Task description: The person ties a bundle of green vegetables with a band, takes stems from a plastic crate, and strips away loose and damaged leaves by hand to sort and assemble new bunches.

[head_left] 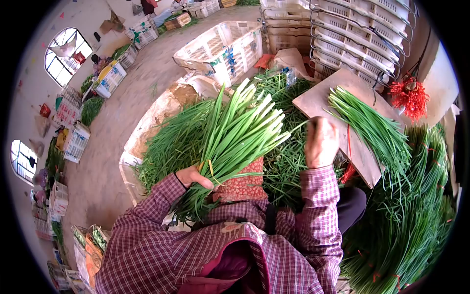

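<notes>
My left hand (192, 177) is wrapped round the lower part of a thick bunch of garlic chives (240, 132), its pale cut ends fanned up and to the right. A thin yellow strip shows beside the thumb. To the right of the bunch, my right hand (321, 143) is closed, with its fingertips slightly blurred. A single chive stalk (295, 128) runs from the bunch to those fingers. More loose chives (171, 137) lie just beyond my left hand. Another chive bunch (372, 122) rests on a board (313, 100) at my right.
Chives tied with red bands (401, 230) are heaped at the right. Red ties (410, 97) hang near stacked white crates (357, 39). A white crate (220, 51) stands ahead, and trimmings (286, 166) cover the area before me. More crates line the left wall.
</notes>
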A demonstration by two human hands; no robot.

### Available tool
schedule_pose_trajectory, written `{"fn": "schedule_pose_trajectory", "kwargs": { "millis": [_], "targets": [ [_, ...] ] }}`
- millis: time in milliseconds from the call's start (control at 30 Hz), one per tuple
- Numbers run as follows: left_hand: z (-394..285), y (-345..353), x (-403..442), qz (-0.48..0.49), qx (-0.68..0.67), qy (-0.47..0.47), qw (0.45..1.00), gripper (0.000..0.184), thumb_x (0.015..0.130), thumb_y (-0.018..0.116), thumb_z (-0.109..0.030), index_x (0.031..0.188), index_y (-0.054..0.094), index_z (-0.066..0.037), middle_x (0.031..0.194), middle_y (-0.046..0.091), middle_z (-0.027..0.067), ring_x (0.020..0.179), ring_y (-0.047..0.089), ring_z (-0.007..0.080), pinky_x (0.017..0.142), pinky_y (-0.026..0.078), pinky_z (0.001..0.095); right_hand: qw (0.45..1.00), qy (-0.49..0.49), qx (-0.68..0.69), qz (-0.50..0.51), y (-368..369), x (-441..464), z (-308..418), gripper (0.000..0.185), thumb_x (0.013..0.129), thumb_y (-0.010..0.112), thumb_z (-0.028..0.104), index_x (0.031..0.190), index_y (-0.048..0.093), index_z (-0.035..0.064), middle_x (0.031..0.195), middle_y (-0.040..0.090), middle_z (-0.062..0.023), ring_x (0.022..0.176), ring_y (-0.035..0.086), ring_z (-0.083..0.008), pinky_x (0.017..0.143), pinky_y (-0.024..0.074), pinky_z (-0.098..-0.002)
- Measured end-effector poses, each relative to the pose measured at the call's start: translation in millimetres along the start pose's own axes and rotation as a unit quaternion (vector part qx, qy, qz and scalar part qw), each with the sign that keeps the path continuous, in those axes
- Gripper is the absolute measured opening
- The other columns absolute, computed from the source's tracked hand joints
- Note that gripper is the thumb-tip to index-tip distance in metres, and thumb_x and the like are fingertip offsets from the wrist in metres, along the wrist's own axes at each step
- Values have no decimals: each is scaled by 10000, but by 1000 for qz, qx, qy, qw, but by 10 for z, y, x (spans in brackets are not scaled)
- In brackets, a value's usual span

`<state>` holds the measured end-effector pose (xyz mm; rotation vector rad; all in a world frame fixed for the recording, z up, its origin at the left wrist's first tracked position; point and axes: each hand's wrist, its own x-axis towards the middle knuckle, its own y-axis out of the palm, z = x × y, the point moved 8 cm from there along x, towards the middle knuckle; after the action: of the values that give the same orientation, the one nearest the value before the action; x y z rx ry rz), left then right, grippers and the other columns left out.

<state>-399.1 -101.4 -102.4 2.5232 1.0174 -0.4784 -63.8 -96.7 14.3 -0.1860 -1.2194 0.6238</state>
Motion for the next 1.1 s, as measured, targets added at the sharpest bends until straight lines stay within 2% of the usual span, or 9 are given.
{"fn": "schedule_pose_trajectory", "kwargs": {
  "millis": [100,200,467,567,600,767,900,1000,1100],
  "targets": [
    [-57,-8,-1,-5,41,18,999,795,566,806,-50,1288,475,-38,1179,582,97,1086,537,221,970,405,351,986,89,-129,52,-183,119,-542,147,860,606,234,938,575,112,831,631,-44,732,595,-225,752,456,-369],
    [-113,33,-1,-30,83,23,996,976,541,858,-82,1373,351,-35,1301,486,114,1189,461,240,1025,352,371,988,48,-135,57,-399,256,-305,265,841,624,294,1082,614,183,966,586,-54,888,562,-244,801,432,-371],
    [-84,-53,27,-86,253,31,963,1093,526,888,-321,1326,295,131,1328,409,246,1236,402,299,1045,315,361,981,-143,50,123,-274,518,739,462,746,648,529,828,673,75,1060,570,-63,1006,499,-280,894,362,-434],
    [-483,301,-43,-68,265,3,962,1055,529,886,-334,1300,339,135,1294,442,255,1201,443,300,1019,345,348,974,-127,79,171,-138,441,712,229,706,715,293,765,666,78,1023,587,-42,1029,490,-268,906,355,-426],
    [-513,154,-101,-134,375,-11,917,870,584,855,-266,1247,433,108,1189,548,199,1099,522,247,969,391,332,975,-126,68,167,-164,444,699,174,685,723,217,764,661,74,997,592,-32,1027,491,-264,906,354,-420],
    [-768,130,-26,-54,377,101,919,659,618,795,-165,1184,511,17,934,663,76,830,596,160,802,471,312,992,-88,-74,57,-443,499,125,124,743,700,175,790,655,70,854,619,-45,843,563,-233,871,404,-404],
    [-1239,55,-194,-213,625,122,741,672,649,745,-229,1251,503,-54,909,651,187,789,647,319,732,500,382,967,53,-235,86,-554,300,-962,126,759,698,224,796,669,106,858,624,-37,844,575,-228,870,410,-406],
    [-1375,-62,-234,-277,701,117,647,705,659,760,-326,1292,507,-144,811,661,150,701,638,339,636,495,422,903,157,-329,229,-544,48,-1357,180,758,706,252,900,683,143,905,622,-30,872,580,-221,832,422,-386],
    [-1475,-22,-224,-298,726,119,608,670,679,748,-333,1283,516,-159,803,661,144,698,641,333,626,494,420,970,33,-201,136,-574,163,-738,254,763,706,290,976,669,157,927,623,-30,895,570,-212,818,424,-383]
  ]
}}
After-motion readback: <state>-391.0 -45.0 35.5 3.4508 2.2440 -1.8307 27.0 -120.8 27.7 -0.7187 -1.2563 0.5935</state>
